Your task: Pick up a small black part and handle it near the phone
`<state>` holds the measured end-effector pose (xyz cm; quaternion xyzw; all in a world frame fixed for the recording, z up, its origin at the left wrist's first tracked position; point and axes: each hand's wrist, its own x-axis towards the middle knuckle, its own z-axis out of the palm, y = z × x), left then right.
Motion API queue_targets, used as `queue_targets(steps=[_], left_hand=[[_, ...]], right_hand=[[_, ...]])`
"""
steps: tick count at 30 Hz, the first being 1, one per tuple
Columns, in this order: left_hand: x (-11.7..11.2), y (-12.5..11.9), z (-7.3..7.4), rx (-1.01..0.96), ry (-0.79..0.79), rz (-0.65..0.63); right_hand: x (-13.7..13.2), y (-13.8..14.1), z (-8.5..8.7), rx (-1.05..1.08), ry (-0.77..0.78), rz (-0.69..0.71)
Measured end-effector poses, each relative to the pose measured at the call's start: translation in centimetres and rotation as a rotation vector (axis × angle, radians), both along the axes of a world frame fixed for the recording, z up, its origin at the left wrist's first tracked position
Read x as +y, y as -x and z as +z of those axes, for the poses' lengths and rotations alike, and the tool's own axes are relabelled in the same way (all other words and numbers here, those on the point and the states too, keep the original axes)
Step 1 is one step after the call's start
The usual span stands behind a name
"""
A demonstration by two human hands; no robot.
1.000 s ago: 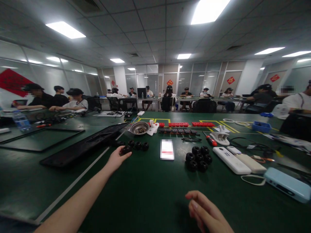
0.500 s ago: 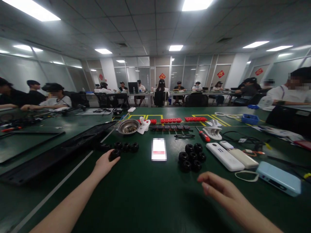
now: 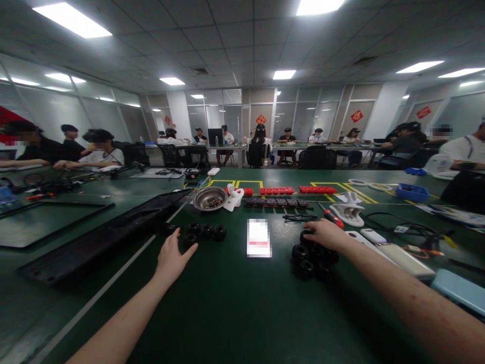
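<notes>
My left hand (image 3: 170,260) is open at the left of the green table, thumb and fingers apart. Just beyond its thumb stands a black wheel (image 3: 191,239), with a short row of similar black wheels (image 3: 206,231) behind. At the right, my right hand (image 3: 328,235) reaches over a cluster of black wheels (image 3: 303,268). Its fingers are curled around a black wheel (image 3: 306,235) at the cluster's far side; the palm and wrist hide part of the group.
A metal bowl (image 3: 210,199) with small parts stands beside a white plastic piece (image 3: 234,197). Behind are red strips (image 3: 276,190) and a black strip (image 3: 278,202). A long black panel (image 3: 102,235) lies left; a screwdriver (image 3: 333,218) and a blue box (image 3: 460,290) lie right.
My left hand has let go of the wheel, which now stands by the row. My right hand has moved forward from the near side onto the wheel cluster. The view has shifted slightly left.
</notes>
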<state>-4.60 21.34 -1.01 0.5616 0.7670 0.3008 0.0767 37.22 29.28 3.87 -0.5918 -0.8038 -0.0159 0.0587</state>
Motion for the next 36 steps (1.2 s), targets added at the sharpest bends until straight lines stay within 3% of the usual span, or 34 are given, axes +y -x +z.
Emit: queue_targets(steps=[5, 9, 13, 17, 19, 22, 23, 25, 29, 33, 36], left_hand=[[-0.4, -0.4, 0.4, 0.021, -0.170, 0.024], [-0.7, -0.6, 0.4, 0.006, -0.261, 0.019], [-1.2, -1.0, 0.8, 0.012, -0.351, 0.009], [-2.5, -2.6, 1.2, 0.079, -0.473, -0.068], [-3.8, -4.1, 1.2, 0.121, -0.539, -0.188], [-6.4, -7.0, 1.4, 0.135, -0.528, -0.583], [-7.2, -8.1, 1.5, 0.121, -0.537, -0.708], [-8.3, -10.2, 1.8, 0.025, -0.572, -0.842], [-7.6, -13.7, 2.4, -0.023, -0.528, -0.884], [-5.4, -15.4, 2.1, 0.020, -0.318, -0.751], [-4.9, -15.7, 1.4, -0.077, -0.124, -0.825]], right_hand=[[1.0, 2.8, 0.0, -0.099, -0.004, 0.046], [-0.4, 5.7, 0.4, -0.141, 0.022, 0.144], [-4.0, 7.9, 1.1, -0.150, 0.050, 0.259], [-9.6, 9.6, 2.1, -0.125, 0.091, 0.362], [-12.3, 10.3, 2.6, 0.036, 0.182, 0.484], [-15.0, 11.1, 2.6, 0.492, 0.617, 0.613], [-15.2, 11.4, 2.4, 0.694, 0.726, 0.606], [-14.9, 11.9, 1.3, 1.069, 0.766, 0.517], [-12.7, 12.6, -2.0, 1.436, 0.584, 0.221], [-11.5, 12.1, -4.4, 1.496, 0.464, 0.190], [-11.5, 11.4, -5.1, 1.388, 0.452, 0.194]])
